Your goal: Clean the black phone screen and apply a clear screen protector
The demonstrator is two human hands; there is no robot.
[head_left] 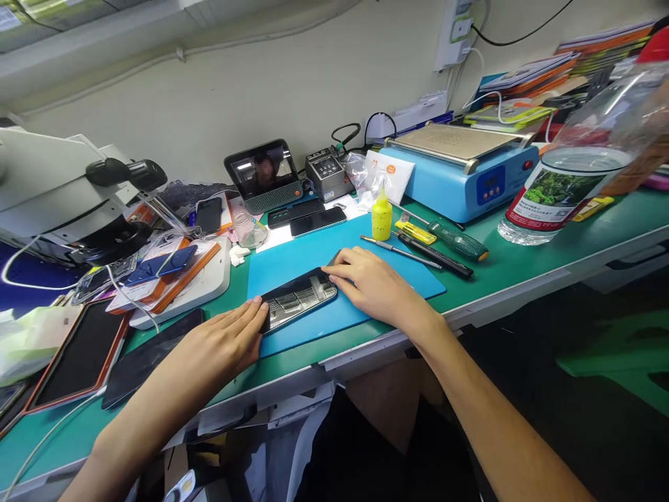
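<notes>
A dark smartphone (299, 298) lies screen up on the blue work mat (282, 261), its glass reflecting bright stripes. My left hand (230, 335) grips its left end, the fingers pressed together along that edge. At the opposite end, my right hand (366, 279) is closed in a pinch by the phone's upper right corner. A thin grey sliver shows beside those fingertips; what it is I cannot make out. Just beyond the right hand lie a slim metal-tipped pen-like tool (400, 251) and a black pen-shaped tool (435, 256).
Behind the mat stand a yellow dropper bottle (382, 217), a green-handled screwdriver (458, 240) and a blue heating plate machine (465, 181). A large plastic bottle (559, 188) stands at the right. On the left are a microscope (67, 188), a tablet (151, 352) and stacked phones.
</notes>
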